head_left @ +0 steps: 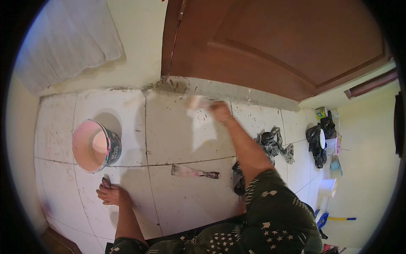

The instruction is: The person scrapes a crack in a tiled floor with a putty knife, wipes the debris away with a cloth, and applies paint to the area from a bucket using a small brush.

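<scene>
My right hand (pixel 220 112) reaches far forward to the floor by the door sill, its fingers closed round a flat, pale scraper-like tool (pixel 196 103) that is smeared by motion. Close to the near side of a bucket (pixel 111 149) is my left hand (pixel 112 195). Its fingers close on a short, dark, pink-stained piece (pixel 105 182), whose kind I cannot make out. The bucket has a dark outside and a pinkish inside, with a pale patch in it. Between my arms a putty knife (pixel 186 170) lies on the tiles, its wide blade stained pink.
A brown panelled door (pixel 270 42) stands above a rough grey sill (pixel 237 92). Crumpled black plastic bags (pixel 272 142) lie beside my right arm. Along the right wall are a white tub (pixel 327 187), a small yellow-green can (pixel 321 112) and a blue-yellow handled tool (pixel 341 219). White cloth (pixel 76 42) hangs upper left.
</scene>
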`<state>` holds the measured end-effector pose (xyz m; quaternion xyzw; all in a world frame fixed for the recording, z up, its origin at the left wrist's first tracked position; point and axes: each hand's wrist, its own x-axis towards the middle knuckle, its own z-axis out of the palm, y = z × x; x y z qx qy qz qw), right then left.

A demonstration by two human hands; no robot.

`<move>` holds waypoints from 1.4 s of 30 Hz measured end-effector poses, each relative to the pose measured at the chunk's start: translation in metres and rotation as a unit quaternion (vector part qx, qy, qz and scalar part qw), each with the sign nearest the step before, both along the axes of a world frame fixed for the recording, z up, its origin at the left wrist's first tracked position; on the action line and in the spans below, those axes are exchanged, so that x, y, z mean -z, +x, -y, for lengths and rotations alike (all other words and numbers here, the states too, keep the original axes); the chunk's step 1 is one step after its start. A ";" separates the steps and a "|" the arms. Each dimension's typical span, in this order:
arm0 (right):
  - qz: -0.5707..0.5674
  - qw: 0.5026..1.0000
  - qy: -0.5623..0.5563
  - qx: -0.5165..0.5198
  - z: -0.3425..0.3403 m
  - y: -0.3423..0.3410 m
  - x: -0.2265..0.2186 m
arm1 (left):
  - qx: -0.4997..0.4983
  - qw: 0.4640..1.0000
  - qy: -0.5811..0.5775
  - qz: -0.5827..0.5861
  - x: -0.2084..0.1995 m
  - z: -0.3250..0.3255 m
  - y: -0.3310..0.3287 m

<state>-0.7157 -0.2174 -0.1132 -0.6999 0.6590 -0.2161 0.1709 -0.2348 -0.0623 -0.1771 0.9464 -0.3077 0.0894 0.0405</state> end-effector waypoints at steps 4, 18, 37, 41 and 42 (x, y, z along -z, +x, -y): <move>0.026 0.908 0.307 0.284 -0.080 -0.187 -0.028 | 0.014 1.000 0.009 -0.012 -0.005 0.001 -0.006; -0.254 0.954 0.140 0.074 -0.151 -0.145 -0.045 | 0.094 0.973 0.052 -0.203 -0.006 -0.012 0.026; -0.342 0.917 -0.002 0.205 -0.166 -0.314 0.061 | 0.174 0.909 0.160 -0.343 -0.016 -0.069 -0.136; -0.141 0.990 -0.018 0.023 -0.143 -0.173 -0.048 | 0.115 0.892 0.337 -0.280 -0.072 -0.064 -0.147; -0.111 0.993 -0.028 0.019 -0.146 -0.190 -0.052 | 0.116 0.882 0.357 -0.285 -0.077 -0.064 -0.149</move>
